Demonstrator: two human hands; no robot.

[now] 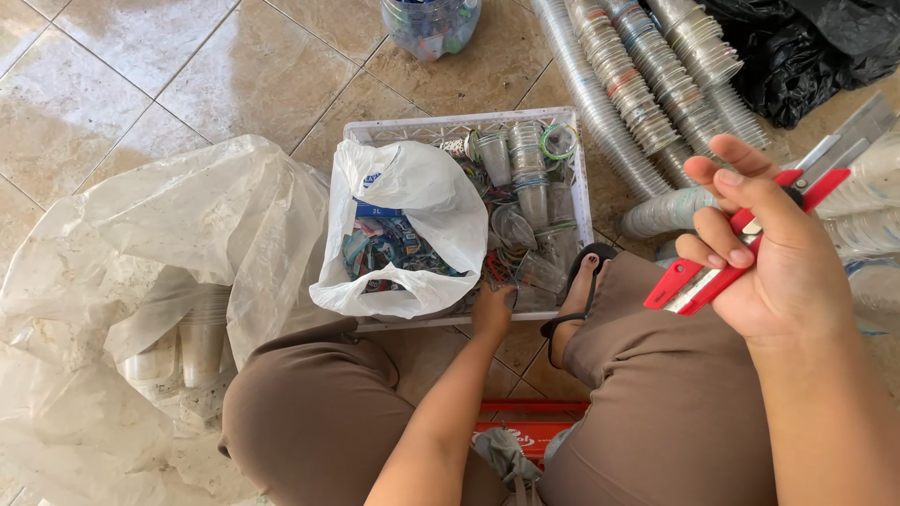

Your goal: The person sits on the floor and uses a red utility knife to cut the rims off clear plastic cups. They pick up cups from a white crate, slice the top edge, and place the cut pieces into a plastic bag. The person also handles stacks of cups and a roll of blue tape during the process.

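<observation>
My right hand (pixel 764 248) is raised at the right, closed around a red utility knife (pixel 750 234) with its blade extended toward the upper right. My left hand (pixel 492 311) reaches down into the near edge of a white plastic crate (pixel 583 192), among clear plastic cups and cup lids. Whether its fingers grip anything is hidden. A white plastic bag (pixel 412 201) full of colourful wrappers fills the crate's left half. Clear cups (pixel 530 178) lie in the right half.
Long stacks of clear plastic cups (pixel 637 84) lie at the upper right beside black bags (pixel 806 47). A large clear plastic sheet bag (pixel 141 272) with cups lies at left. A clear jar (pixel 431 23) stands above. My knees, a sandalled foot (pixel 579 290) and a red stool (pixel 534 426) are below.
</observation>
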